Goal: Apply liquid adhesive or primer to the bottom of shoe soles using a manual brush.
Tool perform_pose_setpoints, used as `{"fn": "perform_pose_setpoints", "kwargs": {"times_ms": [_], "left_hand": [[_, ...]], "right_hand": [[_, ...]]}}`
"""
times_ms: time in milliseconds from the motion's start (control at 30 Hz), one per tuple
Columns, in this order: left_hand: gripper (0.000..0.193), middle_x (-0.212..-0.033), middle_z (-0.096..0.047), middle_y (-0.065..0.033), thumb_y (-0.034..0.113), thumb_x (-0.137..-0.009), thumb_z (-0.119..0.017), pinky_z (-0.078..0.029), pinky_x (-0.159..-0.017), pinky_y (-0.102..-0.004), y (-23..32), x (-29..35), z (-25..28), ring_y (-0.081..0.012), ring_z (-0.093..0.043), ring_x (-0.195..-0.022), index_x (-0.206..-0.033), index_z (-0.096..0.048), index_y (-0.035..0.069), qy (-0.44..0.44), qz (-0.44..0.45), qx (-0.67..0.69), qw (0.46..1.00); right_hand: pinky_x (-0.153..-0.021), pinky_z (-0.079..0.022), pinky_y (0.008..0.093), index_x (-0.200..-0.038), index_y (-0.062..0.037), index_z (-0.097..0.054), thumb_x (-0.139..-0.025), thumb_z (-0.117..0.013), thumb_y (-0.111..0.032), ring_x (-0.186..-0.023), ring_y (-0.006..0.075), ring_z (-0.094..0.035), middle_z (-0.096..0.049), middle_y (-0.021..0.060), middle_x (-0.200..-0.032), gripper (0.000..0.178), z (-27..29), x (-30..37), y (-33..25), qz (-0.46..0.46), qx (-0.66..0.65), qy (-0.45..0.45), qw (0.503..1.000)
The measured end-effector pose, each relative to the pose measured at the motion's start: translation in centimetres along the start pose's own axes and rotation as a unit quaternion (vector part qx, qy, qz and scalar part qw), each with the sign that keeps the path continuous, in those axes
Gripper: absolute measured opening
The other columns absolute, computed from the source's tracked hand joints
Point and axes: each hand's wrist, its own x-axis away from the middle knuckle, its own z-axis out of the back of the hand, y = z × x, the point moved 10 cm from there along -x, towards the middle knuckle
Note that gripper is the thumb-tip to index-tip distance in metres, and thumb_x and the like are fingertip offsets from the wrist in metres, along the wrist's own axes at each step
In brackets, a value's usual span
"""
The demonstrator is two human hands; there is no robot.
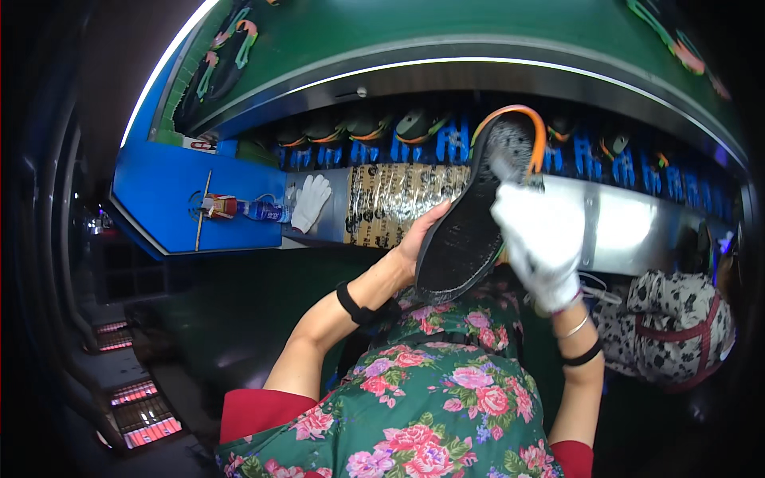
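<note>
A black shoe sole point(460, 243) with an orange rim around its far end is held tilted up over the bench edge. My bare left hand point(424, 229) grips it by its left side, fingers partly hidden behind it. Wet-looking pale streaks run along the inner edge at the near end, and the far end is speckled. Over the sole's right side, my right hand point(542, 239) in a white glove is closed around a small brush point(502, 166), whose pale tip touches or hovers over the sole's inside; motion blurs it.
Brown paper under clear film point(402, 203) covers part of the metal bench. A loose white glove point(311, 201) and a blue-labelled bottle point(267, 211) lie left. Several shoes point(418, 125) stand on blue holders under the green belt point(446, 24). A spotted cloth bundle point(673, 323) sits at right.
</note>
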Motion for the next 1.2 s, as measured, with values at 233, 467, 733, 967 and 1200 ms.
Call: {"fn": "perform_pose_setpoints", "kwargs": {"times_ms": [233,467,733,967,1200], "left_hand": [[0.119,-0.153,-0.044,-0.0347,0.083,-0.081,-0.065,-0.056,-0.098,-0.0632,5.7,6.2,-7.3,-0.0517,-0.062,-0.12,-0.164,-0.027,0.006,-0.136,-0.173,-0.166,0.961],[0.114,-0.155,-0.035,-0.0361,0.084,-0.09,-0.051,-0.057,-0.101,-0.0573,23.7,10.1,-18.0,-0.0541,-0.049,-0.133,-0.162,-0.024,-0.001,-0.256,-0.245,-0.204,0.913],[0.09,-0.151,-0.042,-0.0328,0.061,-0.106,-0.045,-0.047,-0.115,-0.0583,37.1,11.5,-10.4,-0.0477,-0.048,-0.139,-0.157,-0.026,-0.011,-0.06,-0.464,0.114,0.876],[0.097,-0.128,-0.057,-0.0186,0.034,-0.074,-0.096,-0.045,-0.105,-0.0444,42.2,22.9,-14.0,-0.0306,-0.056,-0.121,-0.145,-0.04,0.0,0.516,-0.641,-0.529,0.206],[0.14,-0.146,-0.05,-0.0319,0.034,-0.067,-0.1,-0.049,-0.107,-0.0427,47.1,18.6,-17.6,-0.0344,-0.053,-0.134,-0.168,-0.008,0.005,0.417,-0.516,-0.702,0.257]], "right_hand": [[-0.081,-0.059,0.0343,-0.084,-0.0032,-0.08,-0.078,-0.081,0.005,-0.087,0.0233,-0.075,-0.08,0.0129,-0.095,0.01,0.0,3.0,1.9,-0.24,-0.416,0.044,0.876],[-0.09,-0.058,0.0318,-0.1,0.003,-0.078,-0.084,-0.077,0.008,-0.099,0.0202,-0.073,-0.078,0.0143,-0.108,0.017,-6.3,8.2,5.5,-0.419,-0.513,0.104,0.742],[-0.087,-0.059,0.0313,-0.103,0.0035,-0.079,-0.085,-0.077,0.007,-0.095,0.0192,-0.073,-0.078,0.0134,-0.107,0.019,-11.3,10.0,6.9,-0.415,-0.494,0.074,0.761],[-0.087,-0.059,0.031,-0.104,0.0044,-0.08,-0.084,-0.078,0.007,-0.094,0.0178,-0.074,-0.08,0.0142,-0.104,0.02,-12.5,10.8,7.3,-0.431,-0.553,0.139,0.699],[-0.087,-0.059,0.031,-0.105,0.0012,-0.081,-0.084,-0.081,0.001,-0.092,0.0165,-0.075,-0.081,0.0108,-0.103,0.021,-11.9,11.3,7.2,-0.401,-0.507,0.125,0.753]]}}
